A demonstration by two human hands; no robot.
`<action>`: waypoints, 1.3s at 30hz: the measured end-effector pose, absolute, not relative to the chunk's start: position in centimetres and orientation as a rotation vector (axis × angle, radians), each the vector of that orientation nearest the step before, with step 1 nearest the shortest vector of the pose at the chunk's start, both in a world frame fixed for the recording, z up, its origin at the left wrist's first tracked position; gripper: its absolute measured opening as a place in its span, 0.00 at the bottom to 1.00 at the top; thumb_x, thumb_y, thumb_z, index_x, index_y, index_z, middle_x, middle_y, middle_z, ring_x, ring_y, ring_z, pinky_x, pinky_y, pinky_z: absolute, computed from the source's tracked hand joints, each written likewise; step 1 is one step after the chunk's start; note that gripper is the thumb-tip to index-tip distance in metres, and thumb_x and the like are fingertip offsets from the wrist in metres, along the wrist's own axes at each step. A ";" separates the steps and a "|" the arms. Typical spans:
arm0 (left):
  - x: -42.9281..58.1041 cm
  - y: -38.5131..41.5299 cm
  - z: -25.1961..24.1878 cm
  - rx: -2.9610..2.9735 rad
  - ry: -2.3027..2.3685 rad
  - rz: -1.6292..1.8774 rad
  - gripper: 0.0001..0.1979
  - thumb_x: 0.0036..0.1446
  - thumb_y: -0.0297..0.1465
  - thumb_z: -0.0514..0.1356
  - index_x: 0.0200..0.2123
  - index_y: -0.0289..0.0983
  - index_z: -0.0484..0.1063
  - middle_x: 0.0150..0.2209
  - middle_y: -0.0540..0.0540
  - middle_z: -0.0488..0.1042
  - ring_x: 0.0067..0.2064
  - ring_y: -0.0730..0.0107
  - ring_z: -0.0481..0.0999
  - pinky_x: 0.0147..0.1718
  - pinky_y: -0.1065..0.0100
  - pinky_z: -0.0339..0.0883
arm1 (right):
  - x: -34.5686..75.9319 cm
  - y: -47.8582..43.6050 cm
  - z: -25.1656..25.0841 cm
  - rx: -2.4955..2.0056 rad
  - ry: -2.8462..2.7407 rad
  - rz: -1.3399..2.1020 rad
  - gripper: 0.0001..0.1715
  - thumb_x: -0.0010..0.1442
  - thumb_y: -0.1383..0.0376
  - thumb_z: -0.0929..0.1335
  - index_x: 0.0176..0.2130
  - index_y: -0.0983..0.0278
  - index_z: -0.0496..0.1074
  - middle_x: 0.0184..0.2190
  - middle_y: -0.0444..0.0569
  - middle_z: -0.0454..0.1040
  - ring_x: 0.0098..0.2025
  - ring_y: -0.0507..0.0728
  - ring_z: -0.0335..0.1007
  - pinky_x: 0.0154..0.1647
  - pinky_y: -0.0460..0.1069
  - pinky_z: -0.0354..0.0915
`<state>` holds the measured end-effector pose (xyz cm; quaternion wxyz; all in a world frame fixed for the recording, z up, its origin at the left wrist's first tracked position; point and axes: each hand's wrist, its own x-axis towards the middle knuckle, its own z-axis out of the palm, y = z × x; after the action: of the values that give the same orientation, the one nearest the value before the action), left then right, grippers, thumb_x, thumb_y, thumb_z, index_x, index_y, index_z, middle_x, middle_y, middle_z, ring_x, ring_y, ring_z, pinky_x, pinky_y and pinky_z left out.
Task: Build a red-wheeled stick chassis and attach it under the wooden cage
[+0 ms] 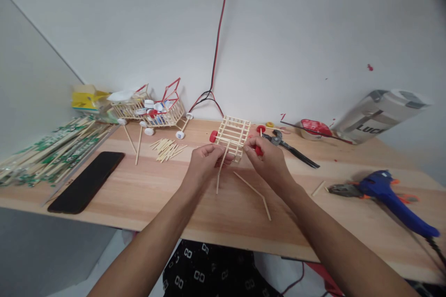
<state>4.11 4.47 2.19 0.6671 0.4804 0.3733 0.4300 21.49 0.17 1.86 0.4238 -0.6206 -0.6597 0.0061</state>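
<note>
Along the tabletop's [195, 222] left edge lie packaged sticks [52, 151], with a phone [87, 182] near the front-left corner; two stick carts [167, 115] stand by the back edge, a pile of short sticks [167, 150] in front. Right of these, the left hand [206, 157] pinches the stick frame [234, 127] and a long bent stick [218, 176] pointing toward the front edge. The right hand [267, 158] has its fingers closed at the frame's right side, a red cap [259, 150] beside them. This looks like lining up the bent stick against the frame; the next move seems to call for steady fingers. Pliers [294, 151] and a glue gun [383, 199] lie toward the right edge.
</note>
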 end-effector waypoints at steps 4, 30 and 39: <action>3.9 4.3 2.5 1.073 0.830 0.964 0.07 0.48 0.32 0.65 0.26 0.34 0.76 0.28 0.43 0.79 0.29 0.72 0.76 0.36 0.69 0.69 | 21.5 0.1 1.9 -1.546 -1.636 0.018 0.07 0.60 0.62 0.64 0.31 0.61 0.69 0.29 0.46 0.73 0.31 0.54 0.66 0.33 0.49 0.58; 3.6 4.0 2.6 1.088 0.839 1.007 0.08 0.47 0.32 0.68 0.23 0.33 0.77 0.25 0.45 0.77 0.28 0.74 0.74 0.34 0.70 0.68 | 20.9 0.0 2.0 -1.489 -1.673 0.010 0.06 0.59 0.63 0.64 0.31 0.61 0.68 0.28 0.47 0.74 0.30 0.55 0.66 0.33 0.49 0.59; 3.6 3.7 3.0 1.128 0.881 1.011 0.09 0.48 0.33 0.67 0.21 0.34 0.77 0.24 0.46 0.76 0.26 0.74 0.72 0.33 0.70 0.66 | 20.9 -0.1 2.1 -1.484 -1.683 0.000 0.06 0.59 0.64 0.64 0.31 0.61 0.68 0.28 0.47 0.73 0.31 0.55 0.65 0.34 0.49 0.58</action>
<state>3.64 3.69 2.97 0.6401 0.4947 0.3864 0.4431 20.89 -0.10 2.12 0.4339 -0.5960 -0.6757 -0.0002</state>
